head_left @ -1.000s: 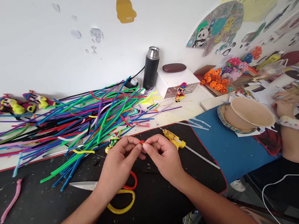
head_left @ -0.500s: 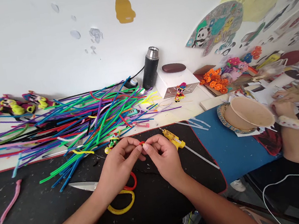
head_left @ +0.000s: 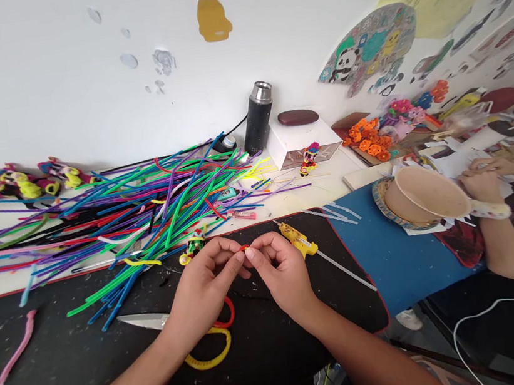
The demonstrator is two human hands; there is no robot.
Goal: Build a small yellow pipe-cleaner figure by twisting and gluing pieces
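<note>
My left hand [head_left: 210,271] and my right hand [head_left: 282,271] meet above the black mat, fingertips pinched together. Between them is a small red piece of pipe cleaner [head_left: 244,247], mostly covered by the fingers. Under my left wrist lie large scissors [head_left: 210,361] with red and yellow handles, the blade pointing left. A small colourful pipe-cleaner figure [head_left: 192,245] is just behind my left hand. Close to my right hand, a yellow glue gun [head_left: 298,237] rests on the mat with a clear glue stick in its back end.
Pipe cleaners [head_left: 137,214] in many colours spread across the back left. A black thermos [head_left: 258,116] stands beside a white box [head_left: 302,139]. At right are a beige bowl [head_left: 428,195] and another person's hands [head_left: 485,178]. A pink strip [head_left: 18,350] lies left.
My hands stay almost in place, still pinching the red piece. The other person's hands at the right have shifted slightly.
</note>
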